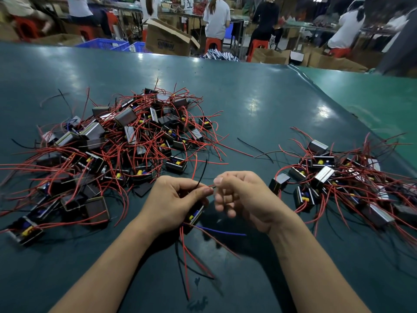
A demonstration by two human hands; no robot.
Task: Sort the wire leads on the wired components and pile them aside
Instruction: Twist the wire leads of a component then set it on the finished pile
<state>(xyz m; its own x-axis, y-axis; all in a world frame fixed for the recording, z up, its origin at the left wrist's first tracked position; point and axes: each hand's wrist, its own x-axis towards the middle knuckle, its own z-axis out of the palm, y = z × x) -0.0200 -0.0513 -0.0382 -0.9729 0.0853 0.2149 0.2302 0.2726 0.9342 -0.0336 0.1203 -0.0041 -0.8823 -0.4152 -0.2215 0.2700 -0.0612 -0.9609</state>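
The left hand grips the component; its red lead points right into the right hand pinching its tip.

This is a factory assembly floor. A long counter covered in dark green matting carries a large heap of small black boxed components with red wire leads at ten o'clock and a smaller heap of the same parts at three o'clock. Beyond it, at twelve o'clock, seated workers in white shirts on red plastic stools face other benches, among open brown cardboard cartons and blue plastic crates.
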